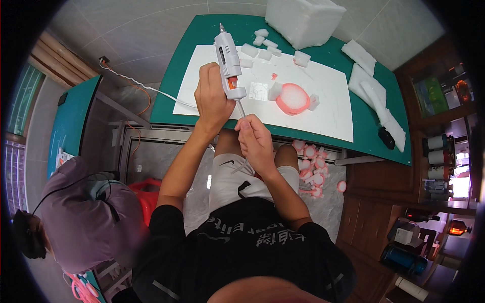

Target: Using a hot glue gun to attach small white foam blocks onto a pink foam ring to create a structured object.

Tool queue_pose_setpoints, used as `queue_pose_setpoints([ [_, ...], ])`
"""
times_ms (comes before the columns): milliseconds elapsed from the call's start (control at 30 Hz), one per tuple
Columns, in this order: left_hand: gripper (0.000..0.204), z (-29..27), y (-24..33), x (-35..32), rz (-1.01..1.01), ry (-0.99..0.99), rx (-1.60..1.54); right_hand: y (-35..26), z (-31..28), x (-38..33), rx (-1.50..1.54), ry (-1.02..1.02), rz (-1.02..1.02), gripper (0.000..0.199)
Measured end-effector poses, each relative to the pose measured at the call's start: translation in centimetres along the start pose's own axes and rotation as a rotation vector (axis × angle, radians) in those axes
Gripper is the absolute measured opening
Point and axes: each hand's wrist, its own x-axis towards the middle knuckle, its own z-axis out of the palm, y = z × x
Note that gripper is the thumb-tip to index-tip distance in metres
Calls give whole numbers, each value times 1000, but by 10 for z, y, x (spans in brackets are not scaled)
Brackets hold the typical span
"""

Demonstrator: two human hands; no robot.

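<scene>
Right hand [255,139] feeding glue stick [241,108], glue gun [228,58] nozzle pointing away

Single view, head-worn, wide fisheye, left of a side-by-side pair. Looks steeply down from above the person's head; own chest and black shirt fill the lower edge, forearms run up from there to mid-frame. Picture upright, unmirrored; far side of the scene is at the top. The left hand [212,98] and right hand [254,139] sit close to centre, near the lens. The green table [374,136] lies beyond them in the upper half, its straight edges bowing toward the rim. Dark circular vignette cuts all four corners. Floor tiles at top, wooden shelving [444,151] at right rim, another person [86,217] low left, seen from above. No second view to compare.
</scene>
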Motion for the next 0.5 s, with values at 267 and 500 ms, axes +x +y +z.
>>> queue_pose_setpoints([
  [267,41,6,-8,-3,75,8,60,-1,-2,-3,184,-22,114,29],
  [500,32,8,-9,-7,18,-11,19,-8,-5,-5,415,-58,250,32],
])
